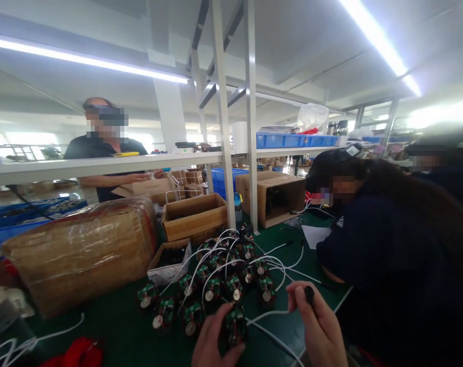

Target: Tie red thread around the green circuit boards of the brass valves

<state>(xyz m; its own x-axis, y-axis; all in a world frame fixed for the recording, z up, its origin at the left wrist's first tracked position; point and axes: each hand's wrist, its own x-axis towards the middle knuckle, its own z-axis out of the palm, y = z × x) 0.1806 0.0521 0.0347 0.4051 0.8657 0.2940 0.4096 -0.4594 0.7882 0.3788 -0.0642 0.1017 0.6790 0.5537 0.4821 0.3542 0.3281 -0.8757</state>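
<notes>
My left hand (216,337), low in the middle, is closed with thumb and fingers around a small green circuit board assembly (236,322) in a dark housing. From it a white cable (267,317) runs right toward my right hand (320,326). That hand is closed on a black cylindrical piece (309,294), whose round end sticks up between the fingers; whether it joins the cable is hidden. Just beyond my left hand stand several similar circuit board assemblies (212,289) with round silver parts and white cables, on a green table (128,326).
A small box of black parts (172,262), an open carton (200,214) and a large taped carton (89,250) stand left. Another carton (280,199) lies behind the shelf posts (250,117). A co-worker (380,255) leans in close on the right; another person (105,137) stands behind the shelf.
</notes>
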